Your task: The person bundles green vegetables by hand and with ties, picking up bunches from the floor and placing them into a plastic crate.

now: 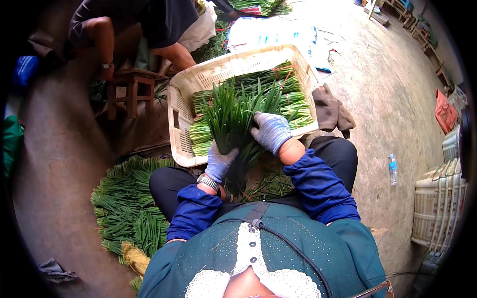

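Observation:
My left hand (220, 160), in a pale blue knitted work glove, grips a loose bunch of long flat green leaves (227, 119), which look like garlic chives. The leaf tips fan out upward over the near side of a white plastic crate (179, 158). At the right side of the bunch, my right hand (273, 131), gloved alike, has its fingers curled on the leaves; its fingertips are partly hidden. Inside the crate lie several tied bundles of chives (298, 108) with pale stems and reddish ties. The lower end of the held bunch is in shadow between my knees.
A large heap of chive bundles (130, 201) lies on the floor at my left. Past the crate, another person's arm (175, 56) reaches beside it, near a wooden stool (132, 89). Brown cloth (329, 108) lies right of the crate. A plastic bottle (392, 169) and stacked crates (436, 208) are farther right.

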Demonstrator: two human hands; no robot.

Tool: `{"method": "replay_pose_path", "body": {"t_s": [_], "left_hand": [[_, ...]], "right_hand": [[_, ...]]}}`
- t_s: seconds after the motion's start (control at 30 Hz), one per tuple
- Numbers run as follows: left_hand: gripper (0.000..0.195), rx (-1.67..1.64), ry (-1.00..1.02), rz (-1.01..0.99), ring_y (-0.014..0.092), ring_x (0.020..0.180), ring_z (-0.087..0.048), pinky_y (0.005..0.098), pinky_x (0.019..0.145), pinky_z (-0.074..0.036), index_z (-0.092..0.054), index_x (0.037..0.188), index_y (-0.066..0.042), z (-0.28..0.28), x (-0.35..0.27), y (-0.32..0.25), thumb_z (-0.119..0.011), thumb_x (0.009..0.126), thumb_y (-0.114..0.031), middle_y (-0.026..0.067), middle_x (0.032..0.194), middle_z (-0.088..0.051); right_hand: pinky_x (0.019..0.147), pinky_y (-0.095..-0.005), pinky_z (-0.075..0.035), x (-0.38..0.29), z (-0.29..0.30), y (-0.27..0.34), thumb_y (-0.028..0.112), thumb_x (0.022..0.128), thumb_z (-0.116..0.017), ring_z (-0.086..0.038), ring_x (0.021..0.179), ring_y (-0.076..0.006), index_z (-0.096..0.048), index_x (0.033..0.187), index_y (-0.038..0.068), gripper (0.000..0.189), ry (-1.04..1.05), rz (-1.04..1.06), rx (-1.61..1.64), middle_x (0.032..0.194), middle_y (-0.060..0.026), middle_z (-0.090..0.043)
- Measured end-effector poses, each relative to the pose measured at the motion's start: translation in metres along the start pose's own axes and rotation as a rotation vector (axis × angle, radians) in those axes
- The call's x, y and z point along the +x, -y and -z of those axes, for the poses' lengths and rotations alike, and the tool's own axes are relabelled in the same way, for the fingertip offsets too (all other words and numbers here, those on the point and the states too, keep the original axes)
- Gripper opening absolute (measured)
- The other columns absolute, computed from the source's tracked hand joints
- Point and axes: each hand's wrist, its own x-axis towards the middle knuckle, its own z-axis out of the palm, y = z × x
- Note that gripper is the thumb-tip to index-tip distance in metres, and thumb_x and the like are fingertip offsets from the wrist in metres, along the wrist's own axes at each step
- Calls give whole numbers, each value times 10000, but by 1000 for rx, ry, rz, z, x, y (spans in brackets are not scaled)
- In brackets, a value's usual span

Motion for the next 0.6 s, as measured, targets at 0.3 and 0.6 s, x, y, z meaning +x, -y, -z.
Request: {"method": "replay_pose_path", "body": {"t_s": [0.3, 0.6], "left_hand": [[478, -92, 16, -45, 200, 1039, -639, 324, 935, -503, -548, 1238, 6, 0, 2, 1, -737, 800, -22, 113, 1150, -675], [458, -328, -189, -33, 183, 1011, -637, 310, 937, -490, -567, 1246, 1, 4, 6, 3, -762, 845, -102, 87, 1118, -690]], "right_hand": [[567, -382, -515, -3, -7, -21, 165, 853, -662, -660, 608, -286, -647, 914, 74, 111, -523, -11, 538, 691, -135, -648], [813, -412, -545, -76, 30, -22, 296, 861, -656, -687, 890, -347, -689, 1036, 21, 327, 334, -20, 35, 916, -180, -710]]}}
